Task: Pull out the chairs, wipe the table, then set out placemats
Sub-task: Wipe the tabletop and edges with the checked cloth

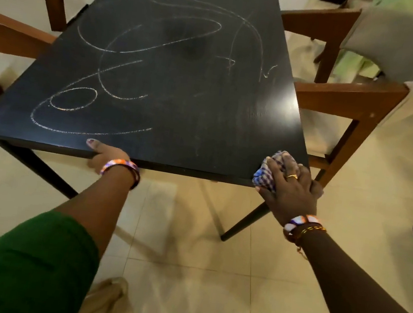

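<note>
Nearest, two forearms reach out from rolled green sleeves (29, 259), each wrist ringed with beaded bracelets. The left hand (105, 155) hooks over the near edge of the black rectangular wooden table (180, 105), thumb flat on top and the fingers curled under the rim, out of sight. The right hand (291, 188), wearing a gold ring, lies spread over a crumpled blue-and-white checked cloth (267, 173), pressing it down at the table's near right corner; the fingertips bend over the bunched fabric.

The tabletop is matte with a fine grain, catching a glare patch near its right edge, and it is covered with looping white chalk-like scribbles (132, 73) that run from the near left to the far right. Slim dark legs splay beneath it.

Brown wooden chairs with pale cushioned seats stand back from both long sides: two on the left (14, 33), two on the right (352, 96), the near right one showing a curved grey-beige padded back. The floor (185, 271) is glossy cream tile with thin grout lines.
</note>
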A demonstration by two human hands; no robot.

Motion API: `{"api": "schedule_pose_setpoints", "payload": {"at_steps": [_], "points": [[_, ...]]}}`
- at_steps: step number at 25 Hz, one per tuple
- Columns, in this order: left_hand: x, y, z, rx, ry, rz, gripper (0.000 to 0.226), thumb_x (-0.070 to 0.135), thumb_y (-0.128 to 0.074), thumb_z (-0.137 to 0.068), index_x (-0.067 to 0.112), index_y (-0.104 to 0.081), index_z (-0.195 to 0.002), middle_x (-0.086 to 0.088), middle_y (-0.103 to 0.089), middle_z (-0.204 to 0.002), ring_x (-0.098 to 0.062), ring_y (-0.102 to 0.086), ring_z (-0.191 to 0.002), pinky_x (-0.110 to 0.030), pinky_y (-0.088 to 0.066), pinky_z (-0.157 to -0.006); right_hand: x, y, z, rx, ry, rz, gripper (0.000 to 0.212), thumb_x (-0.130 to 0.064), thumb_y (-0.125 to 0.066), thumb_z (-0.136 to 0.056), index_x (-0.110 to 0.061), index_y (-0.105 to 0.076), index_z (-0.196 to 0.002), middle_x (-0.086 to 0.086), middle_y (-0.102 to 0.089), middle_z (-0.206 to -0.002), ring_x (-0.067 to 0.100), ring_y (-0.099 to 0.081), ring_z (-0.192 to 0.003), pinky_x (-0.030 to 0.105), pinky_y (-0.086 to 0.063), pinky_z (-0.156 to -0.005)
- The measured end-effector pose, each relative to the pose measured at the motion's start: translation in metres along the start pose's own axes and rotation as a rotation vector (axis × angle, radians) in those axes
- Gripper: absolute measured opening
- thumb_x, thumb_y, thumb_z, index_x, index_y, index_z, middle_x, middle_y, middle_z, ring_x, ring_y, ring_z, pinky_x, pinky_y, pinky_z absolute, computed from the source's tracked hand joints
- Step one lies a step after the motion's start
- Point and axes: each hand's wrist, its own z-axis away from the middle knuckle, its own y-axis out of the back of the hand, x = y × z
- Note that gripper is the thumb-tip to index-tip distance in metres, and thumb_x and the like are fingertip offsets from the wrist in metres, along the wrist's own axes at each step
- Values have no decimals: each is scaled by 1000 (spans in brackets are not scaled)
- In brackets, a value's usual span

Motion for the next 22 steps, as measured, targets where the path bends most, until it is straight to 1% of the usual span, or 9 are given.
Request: {"api": "schedule_pose_setpoints", "payload": {"at_steps": [3,4,6,11,13,15,18,20,22], "points": [[-39,-21,79,-169,102,34,71,57,-27,-91,0,-35,-132,-17,-56,-122,-34,-55,-106,-32,-40,-83,-30,-6,-9,25,105,16,68,-60,-42,-86,-35,-21,-146,5,-20,-155,36,-24,-134,52,-27,-102],[-49,-28,96,-179,162,95,71,59,-26,-91,1,-36,-132,-12,-61,-104,-29,-59,-89,-25,-40,-72,-39,-5,-10,14,168,-5,67,-60,-42,-87,-36,-21,-146,4,-20,-155,36,-24,-135,52,-27,-102],[-53,-40,102,-168,216,128,70,59,-25,-90,3,-38,-131,-2,-50,-71,-14,-49,-59,-18,-32,-50,-30,-1,-17,-6,233,-34,67,-62,-42,-86,-37,-22,-145,3,-21,-155,35,-25,-135,50,-27,-103],[-63,-52,94,-61,131,130,63,57,-28,-91,5,-43,-123,0,-50,-69,-11,-48,-54,-20,-36,-45,22,-6,-21,-26,140,-21,76,-72,-21,-78,-38,-21,-146,-1,-19,-156,31,-24,-136,47,-24,-105],[-62,-50,94,-32,101,147,61,55,-29,-92,4,-43,-122,-1,-53,-73,-14,-53,-60,-23,-39,-50,19,-5,-32,-25,121,-31,72,-70,-18,-81,-38,-23,-145,-1,-20,-156,31,-25,-135,49,-25,-104],[-64,-49,91,60,-40,49,58,50,-31,-93,2,-41,-124,-11,-58,-104,-27,-58,-90,-32,-45,-68,17,-4,-59,-25,100,-73,65,-68,-21,-87,-38,-21,-145,0,-18,-156,34,-24,-136,51,-25,-103],[-74,-44,93,182,-383,-301,57,36,-39,-94,-3,-28,-135,-19,-26,-146,-36,-35,-126,-44,-34,-97,16,4,-127,-111,37,-136,65,-64,-23,-90,-35,-15,-147,1,-10,-158,38,-16,-140,56,-20,-108],[-82,-45,102,217,-466,-475,65,33,-42,-93,-4,-17,-141,-17,-12,-152,-34,-24,-134,-46,-25,-105,5,12,-163,-175,65,-150,66,-62,-24,-92,-33,-11,-149,3,-6,-159,39,-10,-142,58,-15,-111],[-85,-48,113,206,-548,-566,72,30,-46,-91,-2,-8,-143,-16,-5,-154,-34,-14,-139,-48,-17,-108,-11,13,-163,-169,224,-148,65,-61,-26,-92,-33,-12,-149,3,-5,-159,38,-9,-142,56,-14,-111]]}}
